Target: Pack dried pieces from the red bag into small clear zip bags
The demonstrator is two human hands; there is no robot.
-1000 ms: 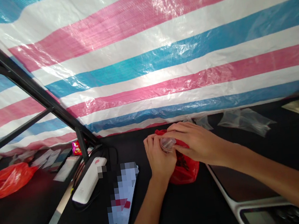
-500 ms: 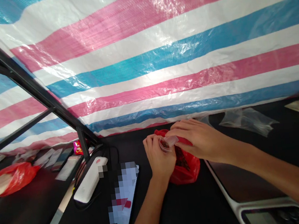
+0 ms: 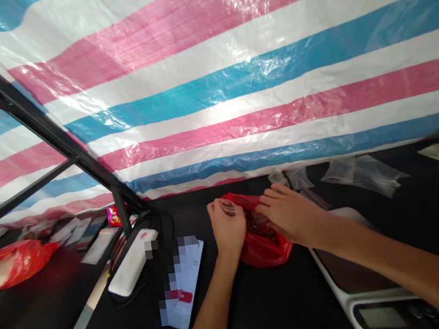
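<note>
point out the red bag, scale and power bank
red plastic bag (image 3: 266, 254), head view, on its lower bulge
digital scale (image 3: 347, 272), head view, on its dark platform
white power bank (image 3: 133, 263), head view, on its top face

Makeshift packing stall under a tarpaulin

A striped woven tarpaulin (image 3: 234, 89) hangs from a black metal frame (image 3: 35, 113) behind a black worktable (image 3: 275, 316). A digital scale (image 3: 360, 281) sits right of the right hand (image 3: 294, 215), with clear plastic bags (image 3: 362, 176) beyond it.

A bag (image 3: 264, 250) lies between a phone (image 3: 182, 285) and a scale (image 3: 363, 275) on the table (image 3: 279, 308); a power bank (image 3: 132, 263) sits left of the phone.
</note>
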